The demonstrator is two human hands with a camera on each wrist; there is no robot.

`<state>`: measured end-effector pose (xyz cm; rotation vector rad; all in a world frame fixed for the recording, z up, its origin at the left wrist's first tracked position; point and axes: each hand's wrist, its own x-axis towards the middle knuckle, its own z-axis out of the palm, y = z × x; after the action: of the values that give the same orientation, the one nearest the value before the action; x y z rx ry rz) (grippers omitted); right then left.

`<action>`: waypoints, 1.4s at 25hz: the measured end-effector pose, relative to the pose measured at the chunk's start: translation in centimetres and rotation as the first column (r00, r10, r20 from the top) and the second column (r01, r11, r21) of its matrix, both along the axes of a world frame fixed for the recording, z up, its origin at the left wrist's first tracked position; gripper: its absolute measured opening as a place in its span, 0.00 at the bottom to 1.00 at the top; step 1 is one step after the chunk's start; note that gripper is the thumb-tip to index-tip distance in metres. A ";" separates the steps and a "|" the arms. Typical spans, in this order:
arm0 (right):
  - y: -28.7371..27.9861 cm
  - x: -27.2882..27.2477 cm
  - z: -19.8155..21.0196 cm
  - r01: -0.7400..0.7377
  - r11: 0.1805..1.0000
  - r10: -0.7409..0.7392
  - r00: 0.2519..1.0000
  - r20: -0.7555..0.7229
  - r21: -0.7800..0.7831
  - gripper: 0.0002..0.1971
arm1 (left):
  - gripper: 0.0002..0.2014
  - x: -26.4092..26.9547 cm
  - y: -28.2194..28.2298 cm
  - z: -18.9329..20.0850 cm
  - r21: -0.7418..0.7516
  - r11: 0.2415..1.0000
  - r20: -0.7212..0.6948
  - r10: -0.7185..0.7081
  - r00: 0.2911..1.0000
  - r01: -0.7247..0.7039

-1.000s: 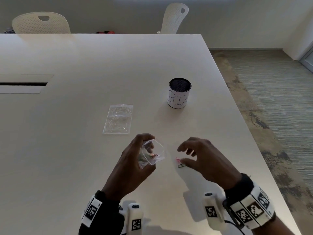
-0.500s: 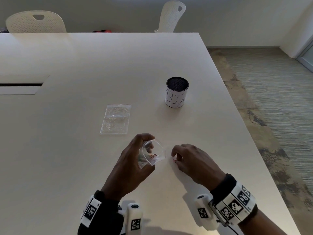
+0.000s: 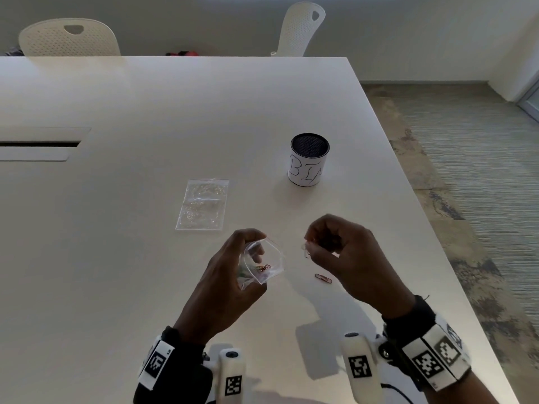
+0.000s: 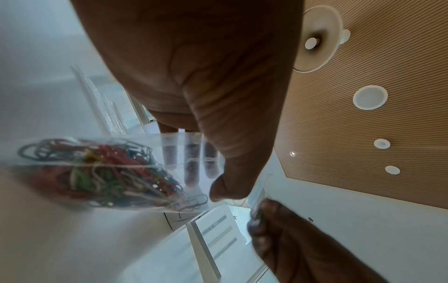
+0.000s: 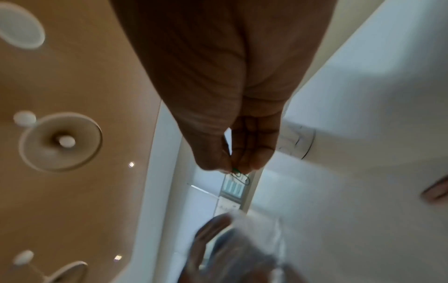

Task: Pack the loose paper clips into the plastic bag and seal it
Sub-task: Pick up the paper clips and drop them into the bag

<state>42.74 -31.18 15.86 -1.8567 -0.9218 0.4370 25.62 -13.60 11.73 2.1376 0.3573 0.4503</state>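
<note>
Head view looks down; both close wrist views share the bag (image 4: pixel 135 172).

Black mesh cup (image 3: pixel 309 160) on the bench (image 3: pixel 145 272), toward the right edge: white paper wrap hand-lettered "BI", a third letter cut off round the curve, unclear. Wrist bands (image 3: pixel 434 358) and white camera pods (image 3: pixel 360 363) carry black-and-white square code markers; no readable characters. No other text legible
</note>
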 end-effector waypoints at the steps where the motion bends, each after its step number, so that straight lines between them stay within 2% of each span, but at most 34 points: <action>1: 0.3 -0.6 0.9 -0.009 0.997 0.013 0.999 -0.051 0.082 0.06 | 0.31 0.0 0.0 0.0 0.000 1.000 -0.002 0.000 1.000 0.000; 3: 1.1 -1.9 2.0 -0.050 0.983 0.067 0.994 -0.091 0.177 0.06 | 0.31 0.1 0.0 0.1 -0.005 1.000 -0.010 0.004 1.000 -0.004; 9: 3.3 -4.1 1.2 -0.214 0.973 0.198 0.964 0.176 0.080 0.06 | 0.31 -0.1 0.1 0.2 -0.018 1.000 -0.039 0.021 0.999 -0.022; 11: 3.1 -3.7 1.4 -0.201 0.975 0.180 0.965 0.193 0.098 0.07 | 0.31 -0.2 0.1 0.3 -0.023 0.999 -0.031 0.023 0.999 -0.024; 14: 1.9 -2.0 1.4 -0.082 0.992 0.064 0.983 0.172 0.098 0.06 | 0.29 -0.3 0.1 0.3 -0.006 1.000 -0.002 0.029 1.000 -0.029; 15: 1.3 -1.2 1.1 -0.031 0.998 0.021 0.983 0.183 0.051 0.06 | 0.30 -0.3 0.1 0.3 -0.004 1.000 0.000 0.028 1.000 -0.028; 17: 0.0 0.5 -0.2 0.041 0.989 -0.006 0.972 0.233 -0.143 0.05 | 0.30 -0.3 0.1 0.3 -0.009 1.000 0.004 0.025 1.000 -0.025; 20: -1.6 1.4 -2.4 0.055 0.896 0.085 0.953 0.291 -0.441 0.05 | 0.31 -0.1 0.0 0.3 -0.010 1.000 0.012 0.012 1.000 -0.012; 24: -1.6 0.2 -3.7 0.075 0.809 0.170 0.920 0.353 -0.584 0.04 | 0.31 0.2 0.0 0.1 -0.015 1.000 0.002 -0.003 1.000 0.003; 28: -1.0 -0.1 -3.6 0.083 0.799 0.171 0.918 0.358 -0.596 0.01 | 0.31 0.3 -0.1 0.0 -0.015 1.000 0.000 -0.005 1.000 0.005; 31: -0.6 -0.4 -3.4 0.086 0.780 0.202 0.902 0.381 -0.619 0.04 | 0.32 0.2 0.0 0.0 -0.012 1.000 -0.002 0.001 1.000 -0.001; 33: -0.5 -0.5 -2.4 0.040 0.853 0.165 0.925 0.342 -0.521 0.06 | 0.32 0.1 0.0 0.0 -0.007 1.000 0.001 0.002 1.000 -0.002; 35: -0.3 -0.9 -0.8 -0.034 0.966 0.090 0.974 0.208 -0.258 0.09 | 0.33 0.0 0.0 0.1 0.001 1.000 0.002 -0.002 1.000 0.002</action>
<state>41.82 -31.48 15.02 -2.1453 -1.1164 0.4092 25.62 -13.58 11.84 2.1377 0.3534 0.4513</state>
